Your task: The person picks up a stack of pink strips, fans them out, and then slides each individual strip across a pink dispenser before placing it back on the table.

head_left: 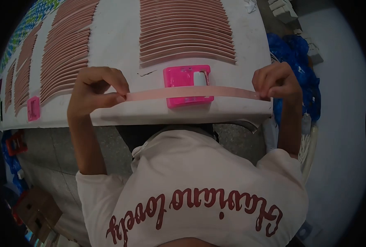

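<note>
A long pink strip (pixel 191 92) is stretched level between my two hands, bowing slightly upward in the middle. Its left end is pinched between the thumb and fingers of my left hand (pixel 98 90). At the other end, my right hand (pixel 278 82) grips the strip with curled fingers. Behind the strip, on the table near its front edge, sits a bright pink tray (pixel 178 76) with a white block (pixel 199 78) in its right part. The strip hides a band across the tray.
Many similar pink strips (pixel 187 29) lie in rows on the white table (pixel 117 37), with more rows (pixel 67 53) to the left. A second pink tray (pixel 33 108) sits at the left front. Blue plastic bags (pixel 300 70) stand right of the table; a cardboard box (pixel 36 212) is lower left.
</note>
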{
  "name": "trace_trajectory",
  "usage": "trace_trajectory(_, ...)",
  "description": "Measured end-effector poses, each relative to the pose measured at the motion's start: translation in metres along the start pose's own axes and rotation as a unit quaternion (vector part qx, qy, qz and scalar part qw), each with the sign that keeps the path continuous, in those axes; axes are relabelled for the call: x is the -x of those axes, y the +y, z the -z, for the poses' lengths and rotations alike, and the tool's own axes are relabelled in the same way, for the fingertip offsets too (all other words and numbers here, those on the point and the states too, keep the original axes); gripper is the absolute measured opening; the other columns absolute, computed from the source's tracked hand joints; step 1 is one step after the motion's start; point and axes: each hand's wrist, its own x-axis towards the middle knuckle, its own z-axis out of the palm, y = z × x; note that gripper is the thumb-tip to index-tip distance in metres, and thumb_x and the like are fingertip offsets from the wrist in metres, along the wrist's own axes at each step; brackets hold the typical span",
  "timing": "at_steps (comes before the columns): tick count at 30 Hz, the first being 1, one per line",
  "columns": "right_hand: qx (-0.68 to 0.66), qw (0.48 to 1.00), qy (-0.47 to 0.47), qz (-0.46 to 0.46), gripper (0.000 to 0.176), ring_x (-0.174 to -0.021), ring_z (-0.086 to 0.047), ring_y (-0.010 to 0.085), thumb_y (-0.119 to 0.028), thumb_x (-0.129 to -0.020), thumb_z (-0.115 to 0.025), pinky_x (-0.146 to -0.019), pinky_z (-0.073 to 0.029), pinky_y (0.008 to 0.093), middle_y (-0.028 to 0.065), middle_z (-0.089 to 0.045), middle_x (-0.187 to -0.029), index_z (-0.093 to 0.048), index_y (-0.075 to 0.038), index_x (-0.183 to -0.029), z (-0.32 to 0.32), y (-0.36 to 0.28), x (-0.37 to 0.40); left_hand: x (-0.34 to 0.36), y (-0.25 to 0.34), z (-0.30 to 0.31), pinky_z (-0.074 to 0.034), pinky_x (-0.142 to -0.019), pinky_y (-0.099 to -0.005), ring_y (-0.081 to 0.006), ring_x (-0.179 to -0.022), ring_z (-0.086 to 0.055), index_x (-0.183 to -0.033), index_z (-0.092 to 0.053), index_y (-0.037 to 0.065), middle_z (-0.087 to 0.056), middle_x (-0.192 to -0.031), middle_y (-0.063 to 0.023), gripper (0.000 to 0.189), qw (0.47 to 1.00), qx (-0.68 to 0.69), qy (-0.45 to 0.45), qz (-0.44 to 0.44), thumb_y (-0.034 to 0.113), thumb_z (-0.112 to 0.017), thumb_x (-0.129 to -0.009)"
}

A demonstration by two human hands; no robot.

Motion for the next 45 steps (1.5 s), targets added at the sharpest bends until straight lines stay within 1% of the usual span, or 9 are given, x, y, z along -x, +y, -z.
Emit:
trace_trajectory(2,0.261,0.962,-0.046,-0.063,0.016,-0.07,-0.066,0.0184,-0.002,-0.082,-0.071,-0.065,-0.054,0.0306,0.0099,-0.071,-0.084,-0.073,-0.004,-0.098,-0.005,-0.019,-0.014,-0.004,0.021,-0.002,-0.049,-0.06,-0.0293,-0.015,-0.069,-0.062,-0.097,-0.074,0.003,-0.069,-0.082,-0.0069,0.027,0.98,-0.192,-0.005,0.045,-0.007,-0.076,-0.072)
trace_trajectory(6,0.419,0.902,0.0,-0.1,0.028,-0.069,-0.063,0.0164,0.001,-0.083,-0.07,-0.065,-0.052,0.0308,0.0061,-0.069,-0.083,-0.07,-0.009,-0.108,-0.029,-0.017,-0.03,-0.001,0.042,-0.01,-0.048,-0.058,-0.0268,-0.0135,-0.07,-0.061,-0.102,-0.075,0.01,-0.068,-0.083,-0.0054,0.035,0.908,-0.415,-0.039,0.041,-0.008,-0.074,-0.072)
trace_trajectory(8,0.59,0.806,-0.027,-0.049,0.035,-0.069,-0.06,0.0151,-0.004,-0.084,-0.071,-0.066,-0.051,0.0313,0.0032,-0.062,-0.078,-0.067,-0.014,-0.116,-0.042,-0.006,-0.041,0.011,0.045,-0.014,-0.049,-0.057,-0.0263,-0.0145,-0.071,-0.061,-0.105,-0.076,0.015,-0.065,-0.083,-0.0052,0.04,0.836,-0.545,0.002,0.069,-0.009,-0.071,-0.072)
trace_trajectory(12,0.627,0.779,0.012,-0.011,0.038,-0.072,-0.054,0.0179,-0.002,-0.081,-0.072,-0.062,-0.047,0.0315,0.0044,-0.057,-0.077,-0.071,-0.02,-0.115,-0.061,0.025,-0.057,0.043,0.044,-0.004,-0.05,-0.058,-0.0277,-0.0159,-0.075,-0.063,-0.106,-0.076,0.015,-0.064,-0.085,-0.005,0.041,0.802,-0.59,0.017,0.092,-0.009,-0.069,-0.073)
trace_trajectory(14,0.653,0.757,-0.002,0.014,0.04,-0.074,-0.055,0.0164,-0.004,-0.082,-0.071,-0.065,-0.048,0.0307,0.0033,-0.058,-0.077,-0.071,-0.022,-0.117,-0.066,0.035,-0.068,0.057,0.04,-0.004,-0.051,-0.06,-0.0291,-0.0175,-0.078,-0.064,-0.106,-0.075,0.013,-0.065,-0.087,-0.0051,0.04,0.772,-0.629,0.079,0.04,-0.008,-0.069,-0.073)
trace_trajectory(24,0.678,0.733,-0.031,0.042,0.04,-0.071,-0.055,0.0136,-0.008,-0.082,-0.073,-0.068,-0.051,0.0306,0.0001,-0.054,-0.075,-0.07,-0.024,-0.118,-0.073,0.051,-0.087,0.092,0.021,-0.003,-0.051,-0.062,-0.0287,-0.0171,-0.079,-0.064,-0.101,-0.074,0.006,-0.066,-0.089,-0.0061,0.032,0.788,-0.59,0.162,0.069,-0.008,-0.072,-0.073)
trace_trajectory(30,0.696,0.717,-0.031,0.011,0.043,-0.078,-0.06,0.0127,-0.016,-0.079,-0.075,-0.074,-0.054,0.0321,0.0011,-0.056,-0.079,-0.067,-0.027,-0.12,-0.066,0.054,-0.066,0.077,-0.005,-0.003,-0.05,-0.059,-0.0276,-0.0144,-0.072,-0.062,-0.094,-0.073,0.006,-0.067,-0.087,-0.0048,0.027,0.808,-0.559,0.174,0.058,-0.009,-0.073,-0.072)
trace_trajectory(36,0.688,0.725,-0.006,-0.006,0.044,-0.075,-0.057,0.0121,-0.012,-0.08,-0.075,-0.075,-0.052,0.0308,0.0008,-0.056,-0.079,-0.067,-0.028,-0.12,-0.049,0.054,-0.035,0.045,-0.021,-0.023,-0.046,-0.055,-0.0242,-0.0102,-0.068,-0.059,-0.088,-0.071,0.005,-0.069,-0.085,-0.002,0.019,0.796,-0.569,0.179,0.102,-0.007,-0.072,-0.073)
trace_trajectory(45,0.68,0.732,0.037,-0.033,0.046,-0.067,-0.051,0.0143,-0.002,-0.076,-0.075,-0.067,-0.047,0.0309,0.001,-0.052,-0.074,-0.071,-0.024,-0.116,-0.015,0.038,0.028,-0.016,-0.04,-0.065,-0.041,-0.052,-0.0216,-0.0069,-0.06,-0.051,-0.088,-0.069,0.004,-0.069,-0.087,-0.0021,0.017,0.837,-0.51,0.146,0.134,-0.006,-0.069,-0.074)
